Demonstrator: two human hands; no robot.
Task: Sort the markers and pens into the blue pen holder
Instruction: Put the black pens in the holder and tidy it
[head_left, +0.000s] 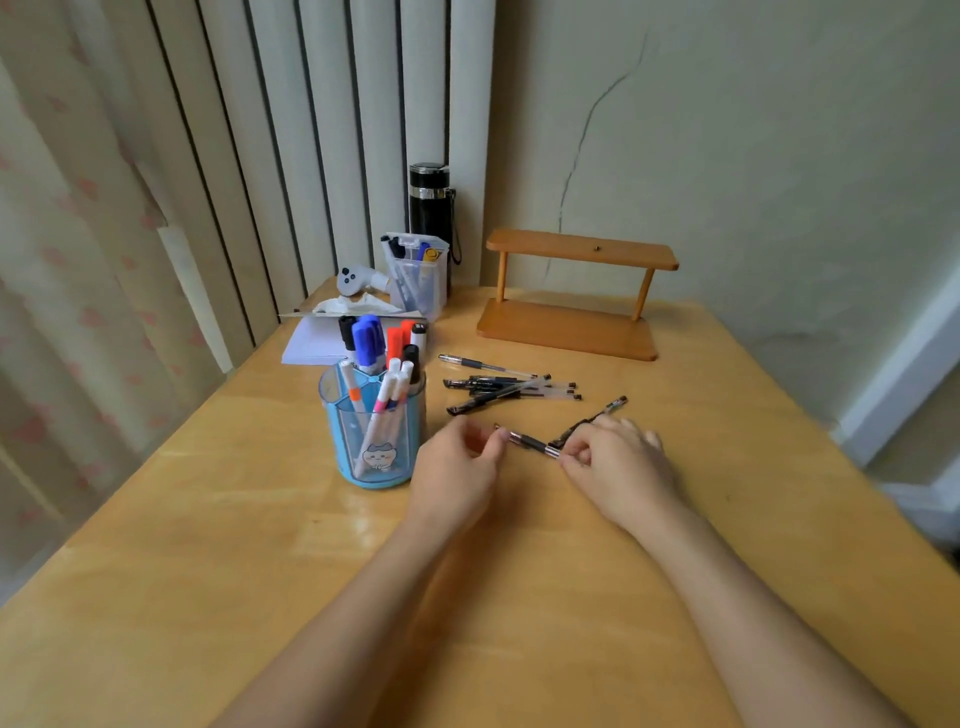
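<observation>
The blue pen holder (376, 431) stands left of centre on the table and holds several markers with blue, red, black and white caps. Right of the holder, both hands share one black gel pen (530, 443): my left hand (460, 467) pinches its left end and my right hand (618, 470) pinches its right end. A second black pen (589, 420) passes under my right hand's fingers and points up to the right. Several more black gel pens (511, 388) lie in a loose pile just behind the hands.
Behind the holder are a sheet of white paper (314, 340), a clear container with pens (418, 275), a black flask (431, 208) and a white controller (356, 278). A small wooden shelf (571, 296) stands at the back by the wall. The wooden table (208, 571) stretches toward me.
</observation>
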